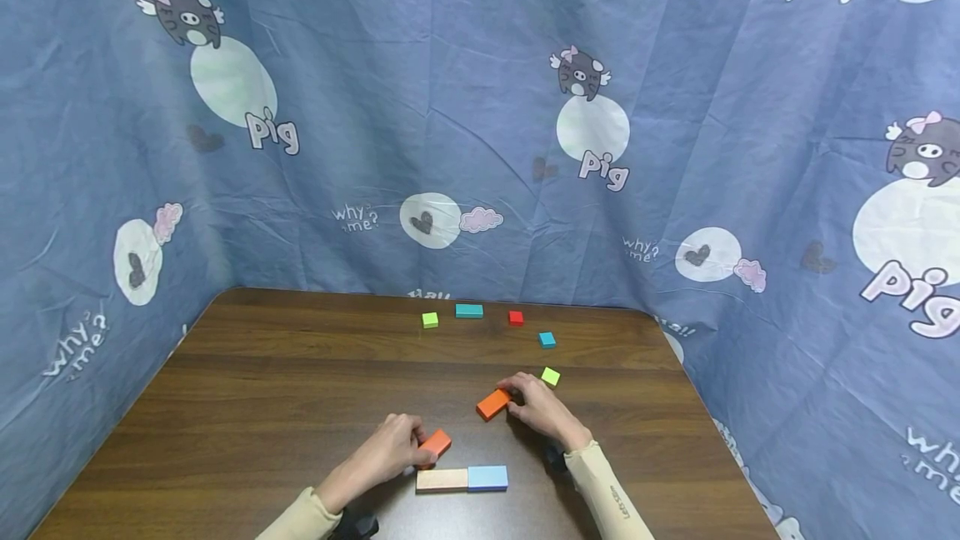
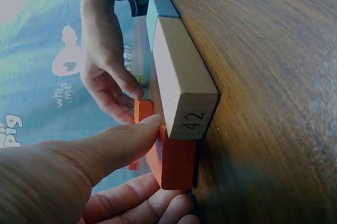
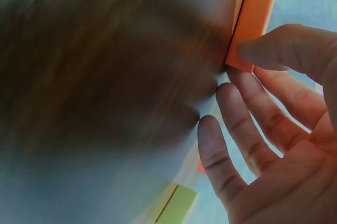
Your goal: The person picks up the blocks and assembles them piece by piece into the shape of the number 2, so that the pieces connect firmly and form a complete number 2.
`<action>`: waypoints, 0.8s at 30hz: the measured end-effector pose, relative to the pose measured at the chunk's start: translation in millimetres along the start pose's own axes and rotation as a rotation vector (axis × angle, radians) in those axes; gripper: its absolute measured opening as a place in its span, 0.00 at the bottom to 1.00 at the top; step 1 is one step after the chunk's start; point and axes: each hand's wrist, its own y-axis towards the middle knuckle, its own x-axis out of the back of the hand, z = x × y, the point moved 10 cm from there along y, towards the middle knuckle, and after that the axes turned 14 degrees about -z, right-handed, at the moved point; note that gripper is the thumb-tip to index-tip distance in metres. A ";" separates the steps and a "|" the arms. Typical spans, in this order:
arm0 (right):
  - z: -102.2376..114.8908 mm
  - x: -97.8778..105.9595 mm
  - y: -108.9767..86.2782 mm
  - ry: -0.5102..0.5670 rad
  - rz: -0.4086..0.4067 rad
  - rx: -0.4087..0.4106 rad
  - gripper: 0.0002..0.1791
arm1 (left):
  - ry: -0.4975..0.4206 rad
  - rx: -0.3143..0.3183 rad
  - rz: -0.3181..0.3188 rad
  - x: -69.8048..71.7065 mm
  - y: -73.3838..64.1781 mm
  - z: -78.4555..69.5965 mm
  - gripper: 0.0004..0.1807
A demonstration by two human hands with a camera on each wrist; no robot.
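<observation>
Wooden table, blue curtain behind. Left hand pinches left orange block, long axis slanting near-left to far-right; beige block and blue block end to end, just nearer. Right orange block, similar slant, far-right end pinched by right hand; lime block just beyond.

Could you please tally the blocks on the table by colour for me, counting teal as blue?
Orange blocks: 2
Blue blocks: 3
Light green blocks: 2
Red block: 1
Plain wooden block: 1
Total: 9
</observation>
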 end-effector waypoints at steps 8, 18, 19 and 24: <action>7.3 -5.1 0.8 -0.009 0.010 0.005 0.17 | -0.003 -0.001 0.011 -0.4 -0.2 -0.3 0.15; 17.3 -13.3 2.2 -0.018 0.046 0.013 0.18 | 0.006 0.010 0.007 0.0 -0.9 1.1 0.15; 18.5 -13.8 2.2 -0.018 0.048 0.013 0.18 | 0.004 0.015 0.009 -0.3 -0.9 1.6 0.15; 28.7 -15.0 3.1 -0.016 0.043 0.053 0.17 | -0.011 0.040 0.020 -1.5 0.1 3.6 0.15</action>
